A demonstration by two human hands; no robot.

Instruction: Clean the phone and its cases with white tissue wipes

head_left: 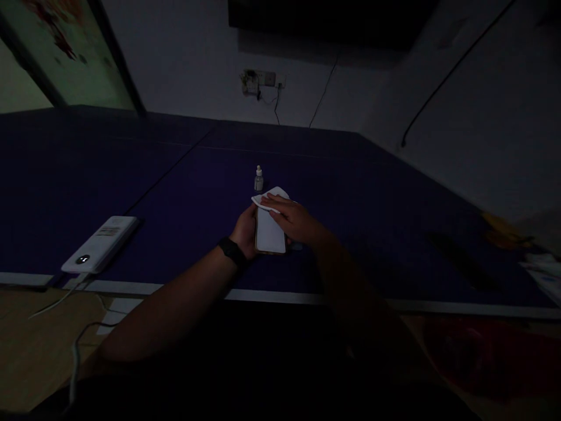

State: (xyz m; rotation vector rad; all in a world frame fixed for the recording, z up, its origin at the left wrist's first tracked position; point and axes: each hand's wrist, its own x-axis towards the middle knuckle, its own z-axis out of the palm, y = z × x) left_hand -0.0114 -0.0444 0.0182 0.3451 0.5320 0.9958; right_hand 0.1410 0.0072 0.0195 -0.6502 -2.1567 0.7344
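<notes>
A smartphone with a pale, blank-looking screen and a brownish edge is held over the blue table. My left hand, with a dark band on its wrist, grips the phone along its left side; part of its fingers is hidden behind it. My right hand lies over a white cloth and presses it on the top end of the screen. Just beyond the phone stands a small clear dropper bottle with a white top, upright.
A white power bank with a lit display and cables lies at the left of the blue table. A dark flat object and a yellow item are at the right. Wall sockets are beyond the table.
</notes>
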